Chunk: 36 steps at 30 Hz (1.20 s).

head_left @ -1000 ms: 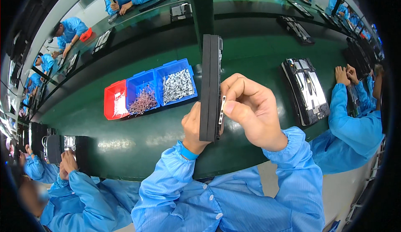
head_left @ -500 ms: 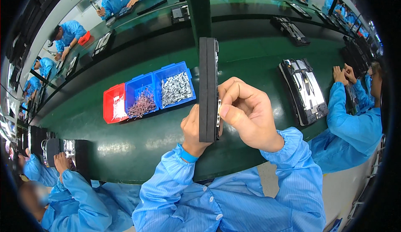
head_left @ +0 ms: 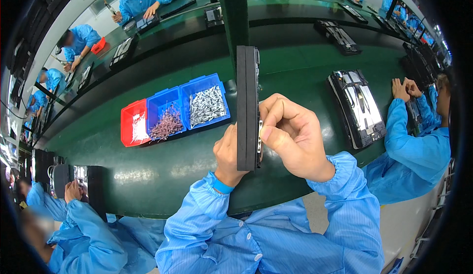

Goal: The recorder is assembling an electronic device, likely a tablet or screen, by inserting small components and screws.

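Observation:
A thick black foam tray [head_left: 248, 96] stands on edge above the bench, with a device of dark parts along its right face. My left hand [head_left: 227, 151] grips it from behind and below; most of those fingers are hidden by the tray. At the tray's right face is my right hand [head_left: 291, 131], thumb and forefinger pinched on a small light strip with dark spots [head_left: 260, 135]. The other right fingers curl inward. A blue band circles my left wrist.
Left of the tray sit a red bin [head_left: 134, 126] of white pieces, a blue bin [head_left: 167, 119] of pinkish wired parts and another blue bin [head_left: 204, 101] of silvery parts. To the right lies a stack of devices in trays [head_left: 357, 109]. A green post [head_left: 233, 17] rises ahead; co-workers sit either side.
The tray and both hands have shifted very slightly in the picture. My right thumb and forefinger keep their pinch at the strip.

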Tool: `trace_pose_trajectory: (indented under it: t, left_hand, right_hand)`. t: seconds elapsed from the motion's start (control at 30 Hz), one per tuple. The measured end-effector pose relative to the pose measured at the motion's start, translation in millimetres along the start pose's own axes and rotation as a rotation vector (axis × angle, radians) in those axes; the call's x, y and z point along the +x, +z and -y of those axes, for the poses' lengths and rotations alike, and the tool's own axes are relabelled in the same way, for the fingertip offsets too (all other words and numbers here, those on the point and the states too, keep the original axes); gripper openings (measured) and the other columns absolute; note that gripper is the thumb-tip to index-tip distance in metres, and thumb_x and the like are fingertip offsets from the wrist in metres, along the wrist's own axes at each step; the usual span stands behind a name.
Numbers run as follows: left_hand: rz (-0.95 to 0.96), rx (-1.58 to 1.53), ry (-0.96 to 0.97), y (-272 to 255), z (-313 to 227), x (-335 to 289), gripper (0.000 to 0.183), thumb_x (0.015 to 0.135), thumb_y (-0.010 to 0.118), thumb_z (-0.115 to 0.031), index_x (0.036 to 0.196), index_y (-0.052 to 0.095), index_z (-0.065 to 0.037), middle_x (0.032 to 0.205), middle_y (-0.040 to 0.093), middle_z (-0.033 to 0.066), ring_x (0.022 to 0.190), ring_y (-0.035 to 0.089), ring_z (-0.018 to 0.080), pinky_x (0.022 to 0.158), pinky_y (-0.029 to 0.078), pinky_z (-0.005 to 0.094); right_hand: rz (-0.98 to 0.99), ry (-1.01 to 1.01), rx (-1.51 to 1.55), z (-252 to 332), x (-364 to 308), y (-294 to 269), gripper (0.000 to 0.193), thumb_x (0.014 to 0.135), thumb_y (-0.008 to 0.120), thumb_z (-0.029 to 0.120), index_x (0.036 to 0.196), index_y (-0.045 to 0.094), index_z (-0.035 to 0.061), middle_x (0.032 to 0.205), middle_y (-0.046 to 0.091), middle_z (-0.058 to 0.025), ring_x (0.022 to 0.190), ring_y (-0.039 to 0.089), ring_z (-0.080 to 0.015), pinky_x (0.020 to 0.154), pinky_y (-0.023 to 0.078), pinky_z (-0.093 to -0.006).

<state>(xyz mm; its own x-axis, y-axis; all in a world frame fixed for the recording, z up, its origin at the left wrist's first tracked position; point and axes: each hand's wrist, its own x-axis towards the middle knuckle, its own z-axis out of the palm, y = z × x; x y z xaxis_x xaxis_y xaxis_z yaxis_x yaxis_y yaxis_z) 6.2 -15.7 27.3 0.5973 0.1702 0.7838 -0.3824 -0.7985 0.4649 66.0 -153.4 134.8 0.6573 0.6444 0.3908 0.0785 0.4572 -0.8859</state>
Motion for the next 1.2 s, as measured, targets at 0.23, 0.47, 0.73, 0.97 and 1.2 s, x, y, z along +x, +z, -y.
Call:
trace_pose_trajectory:
  t: [0.23,0.47,0.73,0.97,1.2]
  left_hand:
    - [0.015,-0.018,-0.012,0,-2,0,0.040,0.074,0.070,-0.008,0.112,0.064,0.005,0.100,0.068,0.0153,0.068,0.064,0.0249,0.053,0.053,0.0331]
    - [0.002,-0.020,-0.008,0,-2,0,0.041,0.076,0.070,-0.006,0.115,0.064,0.007,0.108,0.068,0.0183,0.068,0.065,0.0235,0.053,0.053,0.0318]
    - [0.019,0.086,0.063,1,0,-1,0.045,0.077,0.070,-0.005,0.119,0.062,0.008,0.110,0.068,0.0193,0.067,0.065,0.0230,0.053,0.053,0.0313]
    - [-0.036,0.059,0.071,7,1,3,0.049,0.077,0.070,-0.005,0.123,0.060,0.009,0.114,0.068,0.0190,0.067,0.065,0.0224,0.054,0.053,0.0309]
    - [-0.079,0.119,0.079,8,-3,3,0.063,0.075,0.073,-0.006,0.133,0.054,0.010,0.073,0.060,0.0086,0.056,0.058,0.0177,0.050,0.049,0.0307]
  right_hand:
    - [0.020,-0.018,-0.020,1,0,-2,0.007,0.086,0.062,-0.001,0.083,0.056,-0.0026,0.095,0.050,-0.0083,0.086,0.053,-0.0111,0.079,0.047,-0.0263]
    - [0.018,0.019,-0.027,3,0,-3,0.009,0.084,0.063,-0.002,0.079,0.056,-0.0023,0.094,0.049,-0.0085,0.084,0.052,-0.0112,0.077,0.046,-0.0263]
    - [0.002,0.004,-0.066,4,0,-6,0.005,0.082,0.062,-0.003,0.080,0.057,-0.0027,0.089,0.054,-0.0080,0.081,0.053,-0.0106,0.074,0.046,-0.0255]
    - [-0.058,0.138,0.020,10,3,-5,0.003,0.085,0.061,-0.002,0.086,0.058,-0.0021,0.085,0.062,-0.0067,0.080,0.059,-0.0094,0.073,0.049,-0.0257]
    - [-0.053,0.153,0.061,8,2,-4,0.005,0.086,0.059,-0.002,0.090,0.055,-0.0003,0.085,0.061,-0.0048,0.080,0.057,-0.0084,0.073,0.048,-0.0252]
